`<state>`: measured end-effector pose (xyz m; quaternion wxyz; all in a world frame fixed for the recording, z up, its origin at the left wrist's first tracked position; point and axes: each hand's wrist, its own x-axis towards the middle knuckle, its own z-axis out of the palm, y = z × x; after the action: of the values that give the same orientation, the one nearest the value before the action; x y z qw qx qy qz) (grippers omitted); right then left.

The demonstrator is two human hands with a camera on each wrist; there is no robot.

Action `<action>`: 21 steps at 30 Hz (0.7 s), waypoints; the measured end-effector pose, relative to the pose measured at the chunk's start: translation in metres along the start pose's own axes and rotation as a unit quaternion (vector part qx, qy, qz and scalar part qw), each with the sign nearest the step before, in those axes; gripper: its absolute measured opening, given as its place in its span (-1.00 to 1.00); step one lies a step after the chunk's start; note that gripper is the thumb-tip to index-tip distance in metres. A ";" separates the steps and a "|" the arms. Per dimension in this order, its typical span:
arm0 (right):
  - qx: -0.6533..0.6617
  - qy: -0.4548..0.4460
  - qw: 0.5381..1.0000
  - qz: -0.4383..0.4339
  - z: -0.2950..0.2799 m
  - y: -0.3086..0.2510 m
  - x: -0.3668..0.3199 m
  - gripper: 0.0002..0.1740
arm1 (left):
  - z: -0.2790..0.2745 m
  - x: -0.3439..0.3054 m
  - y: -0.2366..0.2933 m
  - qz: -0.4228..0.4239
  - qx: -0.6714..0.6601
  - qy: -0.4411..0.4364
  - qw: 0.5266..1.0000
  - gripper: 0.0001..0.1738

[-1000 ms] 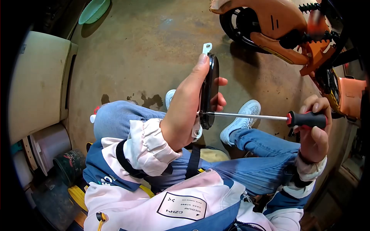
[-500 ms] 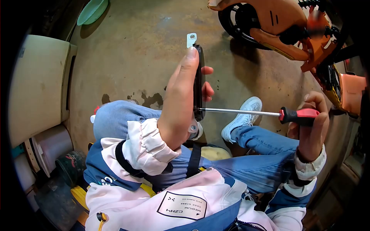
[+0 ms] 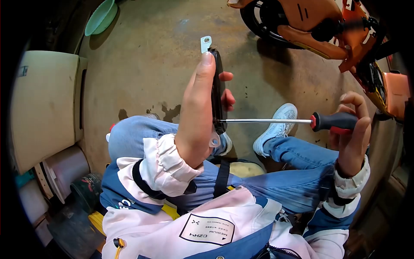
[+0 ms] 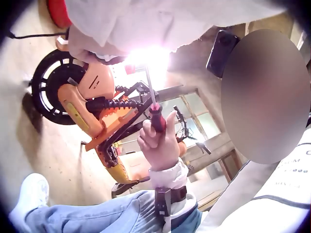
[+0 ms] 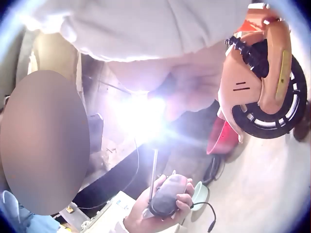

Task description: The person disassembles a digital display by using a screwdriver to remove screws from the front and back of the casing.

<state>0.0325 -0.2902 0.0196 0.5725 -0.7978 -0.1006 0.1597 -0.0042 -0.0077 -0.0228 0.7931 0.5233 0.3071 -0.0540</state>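
Observation:
In the head view my left hand (image 3: 194, 103) grips a thin black oval housing (image 3: 217, 88), held on edge, with the thumb along its near face and fingertips round the far side. Pale metal tabs with holes stick out at its ends, one upper tab (image 3: 206, 42) clear of the thumb. My right hand (image 3: 351, 129) holds a screwdriver (image 3: 267, 121) by its black and red handle. The shaft runs level to the left, its tip at the housing's lower end. From the right wrist, the housing's smooth dark rounded face (image 5: 170, 191) shows, while glare hides the right hand's fingers.
An orange two-wheeler (image 3: 297, 26) stands at the upper right. A pale green basin (image 3: 101, 19) lies at the far left, above a cream cabinet (image 3: 45, 108). Buckets (image 3: 86, 190) stand at the lower left. The person's jeans-clad legs (image 3: 289, 172) are below the hands.
The left hand and housing have shifted left and slightly up, the screwdriver following with its tip still at the housing. The handle has turned, its red and black sides changing place.

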 end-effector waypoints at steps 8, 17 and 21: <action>0.018 -0.014 0.999 -0.047 0.001 0.006 0.004 -0.35 | 0.006 0.000 0.001 0.026 -0.002 0.033 0.999 -0.35; 0.045 0.004 0.998 -0.053 0.014 0.000 0.006 -0.27 | 0.002 0.001 -0.001 0.017 0.001 0.014 1.000 -0.37; 0.022 0.017 0.998 -0.065 0.003 0.008 0.004 -0.36 | 0.006 0.000 0.002 0.024 -0.003 0.027 0.999 -0.38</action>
<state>0.0353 -0.2891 0.0107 0.6009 -0.7794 -0.1385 0.1108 -0.0012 -0.0122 -0.0195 0.7872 0.5292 0.3159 -0.0197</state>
